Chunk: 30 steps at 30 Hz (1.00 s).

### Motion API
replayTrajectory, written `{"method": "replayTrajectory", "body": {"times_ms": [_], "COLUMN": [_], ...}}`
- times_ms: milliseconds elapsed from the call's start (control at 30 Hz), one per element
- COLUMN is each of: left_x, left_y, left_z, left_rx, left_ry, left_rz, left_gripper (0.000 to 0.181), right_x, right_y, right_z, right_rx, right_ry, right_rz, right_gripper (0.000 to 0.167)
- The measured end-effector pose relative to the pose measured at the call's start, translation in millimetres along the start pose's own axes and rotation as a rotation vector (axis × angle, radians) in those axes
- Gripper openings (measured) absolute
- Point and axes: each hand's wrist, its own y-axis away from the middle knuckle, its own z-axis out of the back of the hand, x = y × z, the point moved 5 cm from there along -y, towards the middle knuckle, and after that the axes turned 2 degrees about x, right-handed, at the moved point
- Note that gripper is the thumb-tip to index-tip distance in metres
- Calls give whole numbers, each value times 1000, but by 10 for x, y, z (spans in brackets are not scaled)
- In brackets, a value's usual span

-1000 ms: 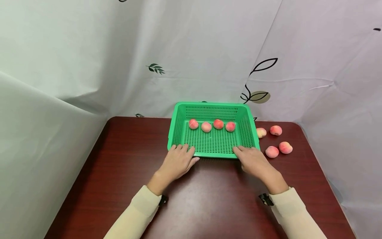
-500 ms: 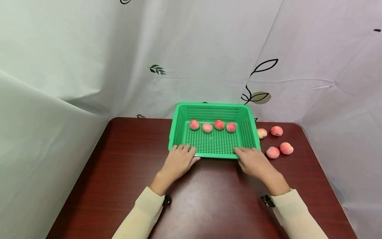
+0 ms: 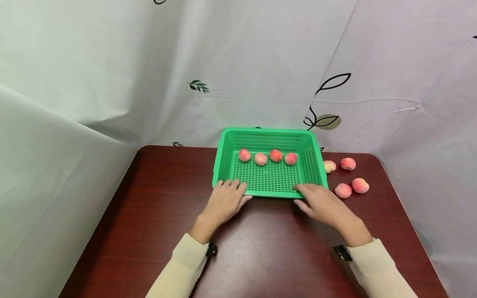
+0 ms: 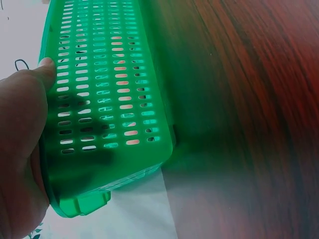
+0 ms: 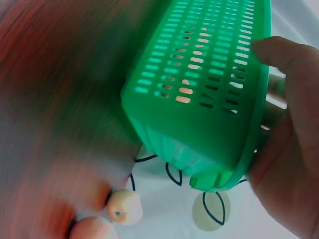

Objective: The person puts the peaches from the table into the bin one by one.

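A green slotted basket [image 3: 268, 194] stands at the back of the dark red table, with several peaches [image 3: 275, 155] in a row inside. My left hand [image 3: 225, 202] grips its front rim near the left corner, fingers over the edge; in the left wrist view the left thumb [image 4: 46, 72] lies on the outer wall [image 4: 104, 159]. At the front right corner my right hand [image 3: 319, 203] holds the same rim, its thumb lower than the fingers. The right wrist view shows the right hand [image 5: 294, 119] around the rim, thumb against the outer wall [image 5: 184, 129].
Several loose peaches [image 3: 343, 191] lie on the table [image 3: 261, 252] just right of the basket; two peaches [image 5: 124, 206] show low in the right wrist view. Behind and beside the table hangs a pale curtain [image 3: 261, 62] with leaf prints.
My right thumb has come into sight below the rim, apart from the fingers. The whole head view has shifted slightly, with basket and peaches a little further right in it.
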Motion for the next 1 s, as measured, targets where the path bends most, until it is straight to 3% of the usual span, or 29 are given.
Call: {"method": "replayTrajectory", "body": {"times_ms": [333,500,667,800,1000], "left_x": [-8,-5,-1,-5,-14], "left_y": [-2,7,14,10,-2], "left_z": [-4,-2,-2,-13,-4], "left_rx": [5,-4,-2,-2,-5], "left_ry": [6,10,8,7,3], "left_rz": [9,11,12,8,9], "left_gripper": [42,42,42,42,41], "right_x": [-187,-306,-459,-613,-836], "right_y": [143,227,348,470,595], "right_z": [199,319,385,402,335], "right_rx": [-201,-339,-470,-504,-422], "right_ry": [-21,-7,1,-4,33], "right_rz": [61,52,-5,-75,-145], "right_gripper": [52,46,48,42,45]}}
